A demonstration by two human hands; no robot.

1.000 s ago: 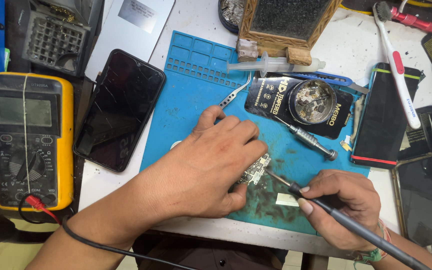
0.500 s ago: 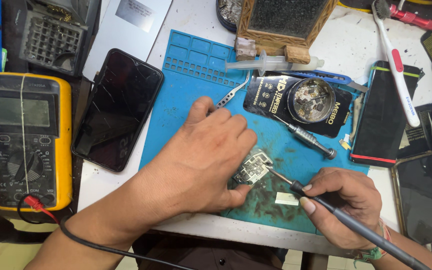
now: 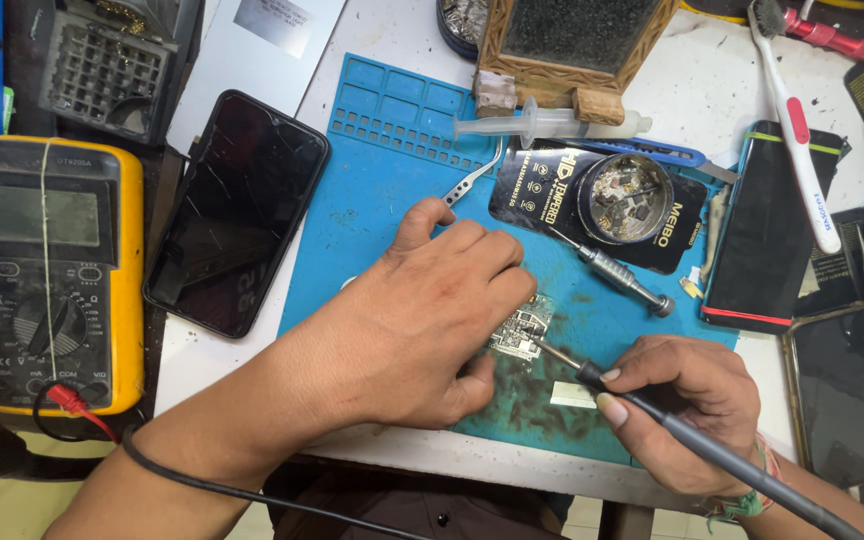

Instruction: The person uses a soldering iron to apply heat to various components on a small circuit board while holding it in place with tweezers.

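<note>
Head view — my left hand (image 3: 422,320) presses flat on the small circuit board (image 3: 520,330) on the blue mat (image 3: 372,190), fingers closed over its left edge. My right hand (image 3: 687,410) pinches the soldering iron (image 3: 652,415) — tip touching the board's right edge, shaft running down-right.

Single head cam, looking steeply down at close range onto blue mat (image 3: 382,190) and both hands, probably tilted slightly toward the bench's far edge.
</note>
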